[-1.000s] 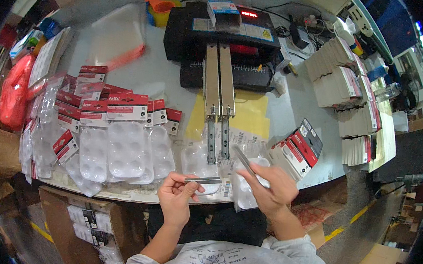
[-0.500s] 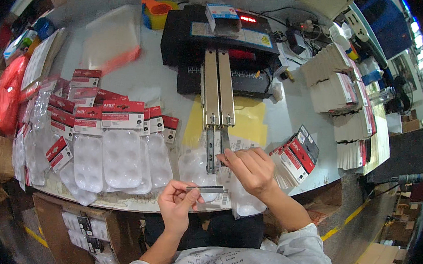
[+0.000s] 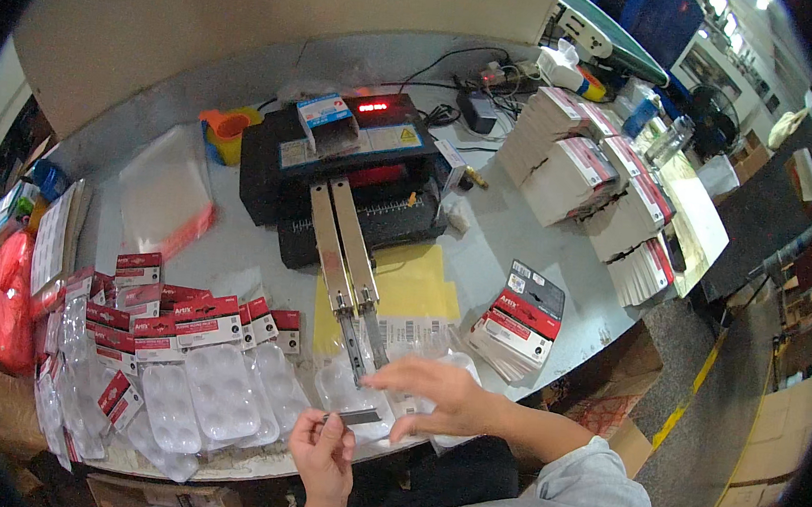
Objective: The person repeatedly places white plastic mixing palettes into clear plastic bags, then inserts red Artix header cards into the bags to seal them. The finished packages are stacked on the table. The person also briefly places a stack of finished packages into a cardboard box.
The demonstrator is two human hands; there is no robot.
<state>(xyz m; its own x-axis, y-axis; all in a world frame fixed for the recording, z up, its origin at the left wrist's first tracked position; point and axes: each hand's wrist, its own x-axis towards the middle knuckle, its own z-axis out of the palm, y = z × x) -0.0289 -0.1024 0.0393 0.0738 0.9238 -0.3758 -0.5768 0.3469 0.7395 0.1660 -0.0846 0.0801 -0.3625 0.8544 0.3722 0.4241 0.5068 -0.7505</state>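
My left hand (image 3: 324, 452) pinches one end of a short dark-grey staple strip (image 3: 360, 417) between thumb and fingers, above the table's near edge. To its right, my right hand (image 3: 442, 397) is open with fingers apart, slightly blurred, close to the ends of the narrow metal slides (image 3: 353, 347). These slides stick out of two long metal rails (image 3: 333, 248) on a black electric stapling machine (image 3: 264, 180) with a red lit display. Under my hands lie white plastic paint palettes (image 3: 337, 382) in clear bags, partly hidden.
Bagged palettes (image 3: 223, 396) with red header cards lie at the left. A stack of folded cards (image 3: 518, 324) sits right of the rails, with taller card stacks (image 3: 574, 176) behind. A yellow sheet (image 3: 423, 283) lies below the machine; a small box (image 3: 327, 125) rests on top.
The view has shifted, with the machine now lower and further left. My right hand has come off the slide and its fingers have opened. My left hand still holds the staple strip.
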